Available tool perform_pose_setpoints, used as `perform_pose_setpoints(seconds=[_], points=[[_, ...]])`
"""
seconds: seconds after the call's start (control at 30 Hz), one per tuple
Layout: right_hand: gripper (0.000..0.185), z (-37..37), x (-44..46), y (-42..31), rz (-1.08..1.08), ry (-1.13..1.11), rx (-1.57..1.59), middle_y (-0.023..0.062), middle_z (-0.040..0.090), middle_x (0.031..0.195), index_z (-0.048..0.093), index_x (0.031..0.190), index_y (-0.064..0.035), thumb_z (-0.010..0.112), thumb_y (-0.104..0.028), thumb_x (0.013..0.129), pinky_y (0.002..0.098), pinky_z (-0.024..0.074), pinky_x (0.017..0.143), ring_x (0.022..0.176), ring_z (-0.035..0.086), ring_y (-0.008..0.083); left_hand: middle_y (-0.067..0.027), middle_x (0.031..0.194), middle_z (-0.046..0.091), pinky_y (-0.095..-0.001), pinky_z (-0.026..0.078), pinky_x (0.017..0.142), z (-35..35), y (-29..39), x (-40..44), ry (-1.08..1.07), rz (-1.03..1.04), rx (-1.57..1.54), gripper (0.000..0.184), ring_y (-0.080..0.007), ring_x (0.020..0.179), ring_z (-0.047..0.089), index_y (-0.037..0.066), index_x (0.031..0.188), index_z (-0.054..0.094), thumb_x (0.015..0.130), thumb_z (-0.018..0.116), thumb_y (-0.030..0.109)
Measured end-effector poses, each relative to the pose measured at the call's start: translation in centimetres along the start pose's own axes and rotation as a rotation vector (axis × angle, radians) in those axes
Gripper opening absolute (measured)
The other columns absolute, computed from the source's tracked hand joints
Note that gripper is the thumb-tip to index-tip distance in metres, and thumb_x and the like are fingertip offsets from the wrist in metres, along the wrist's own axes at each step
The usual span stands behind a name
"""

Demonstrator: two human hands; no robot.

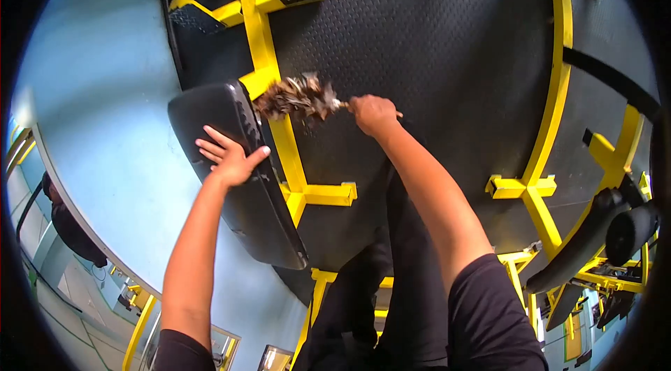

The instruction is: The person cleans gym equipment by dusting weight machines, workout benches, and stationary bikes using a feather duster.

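No text can be read here.
Around the left hand [232, 161] and the right hand [374, 114], I can read no letter, number, brand or sign.
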State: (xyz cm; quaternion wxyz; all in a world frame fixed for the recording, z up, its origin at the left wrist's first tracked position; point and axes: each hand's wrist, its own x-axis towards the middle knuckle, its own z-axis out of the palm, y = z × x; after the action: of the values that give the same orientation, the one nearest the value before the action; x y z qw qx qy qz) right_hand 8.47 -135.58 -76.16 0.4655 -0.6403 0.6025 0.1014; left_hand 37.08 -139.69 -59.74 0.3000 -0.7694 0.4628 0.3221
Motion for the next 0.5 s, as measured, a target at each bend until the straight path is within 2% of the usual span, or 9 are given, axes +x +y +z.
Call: perform_pose_setpoints(seconds=[0.07, 0.13, 0.2, 0.23, 0.3, 0.4, 0.47, 0.5], points=[[0.020, -2.6, -0.8, 0.9, -0.072, -0.039, -0.142, 0.0128, 0.070, 0.090, 0.067, 0.101, -0.0138, 0.052, -0.021, 0.089, 0.0433, 0.0550, 0.073, 0.086, 0.069, 0.0320, -0.0428, 0.136, -0.037, -0.0669, 0.003, 0.108, -0.2, 0.7, -0.2, -0.028, -0.061, 0.015, 0.148, -0.0548, 0.132, -0.031, 0.000, 0.133, -0.041, 0.067, 0.076, 0.062], [0.020, -6.2, -2.6, 1.1, 0.108, -0.016, -0.165, 0.0146, 0.070, 0.090, 0.066, 0.100, -0.0125, 0.051, -0.022, 0.090, 0.0463, 0.0539, 0.073, 0.086, 0.068, 0.0354, -0.0387, 0.138, -0.039, -0.0678, 0.007, 0.108, -0.3, 1.0, -0.1, -0.056, -0.114, 0.045, 0.146, -0.0524, 0.134, -0.030, 0.003, 0.134, -0.041, 0.069, 0.076, 0.061], [0.019, -8.5, -3.9, 2.2, 0.216, 0.176, 0.064, 0.0161, 0.069, 0.094, 0.065, 0.099, -0.0123, 0.051, -0.023, 0.091, 0.0490, 0.0525, 0.073, 0.087, 0.067, 0.0380, -0.0380, 0.138, -0.039, -0.0680, 0.006, 0.108, -0.7, 1.5, -0.2, -0.090, -0.130, 0.068, 0.145, -0.0516, 0.134, -0.031, 0.003, 0.134, -0.042, 0.070, 0.075, 0.061], [0.019, -9.5, -4.3, 1.9, 0.196, 0.184, 0.046, 0.0161, 0.069, 0.094, 0.065, 0.099, -0.0123, 0.051, -0.023, 0.091, 0.0490, 0.0525, 0.073, 0.087, 0.067, 0.0380, -0.0374, 0.138, -0.040, -0.0678, 0.005, 0.108, -0.9, 1.7, -0.4, -0.115, -0.139, 0.072, 0.145, -0.0506, 0.134, -0.031, 0.003, 0.134, -0.041, 0.070, 0.074, 0.062], [0.019, -10.9, -4.5, 1.0, 0.198, 0.210, 0.286, 0.0167, 0.068, 0.098, 0.065, 0.100, -0.0129, 0.051, -0.023, 0.091, 0.0500, 0.0512, 0.075, 0.090, 0.065, 0.0388, -0.0371, 0.138, -0.040, -0.0673, 0.005, 0.109, -1.5, 2.1, -0.5, -0.145, -0.151, 0.070, 0.144, -0.0503, 0.134, -0.032, 0.003, 0.135, -0.041, 0.071, 0.074, 0.062], [0.021, -11.8, -2.3, -2.1, 0.069, -0.010, 0.094, 0.0181, 0.068, 0.097, 0.065, 0.103, -0.0129, 0.050, -0.023, 0.092, 0.0489, 0.0503, 0.081, 0.095, 0.064, 0.0393, -0.0369, 0.137, -0.041, -0.0671, 0.004, 0.109, -2.3, 2.6, -0.8, -0.188, -0.155, 0.036, 0.144, -0.0500, 0.132, -0.034, 0.002, 0.135, -0.041, 0.070, 0.074, 0.061], [0.022, -12.3, 0.3, -4.3, 0.078, 0.008, 0.095, 0.0189, 0.068, 0.096, 0.065, 0.105, -0.0124, 0.051, -0.024, 0.092, 0.0482, 0.0510, 0.082, 0.095, 0.064, 0.0394, -0.0369, 0.136, -0.042, -0.0668, 0.002, 0.109, -2.3, 2.5, -0.7, -0.204, -0.159, 0.022, 0.144, -0.0500, 0.132, -0.035, 0.002, 0.135, -0.041, 0.070, 0.074, 0.061], [0.023, -12.8, 1.7, -5.5, 0.138, 0.091, 0.119, 0.0189, 0.068, 0.097, 0.066, 0.105, -0.0118, 0.049, -0.022, 0.093, 0.0474, 0.0513, 0.082, 0.095, 0.065, 0.0383, -0.0368, 0.136, -0.042, -0.0666, 0.001, 0.109, -2.5, 2.6, -0.8, -0.205, -0.152, 0.015, 0.144, -0.0500, 0.131, -0.036, 0.002, 0.135, -0.041, 0.070, 0.074, 0.061]])
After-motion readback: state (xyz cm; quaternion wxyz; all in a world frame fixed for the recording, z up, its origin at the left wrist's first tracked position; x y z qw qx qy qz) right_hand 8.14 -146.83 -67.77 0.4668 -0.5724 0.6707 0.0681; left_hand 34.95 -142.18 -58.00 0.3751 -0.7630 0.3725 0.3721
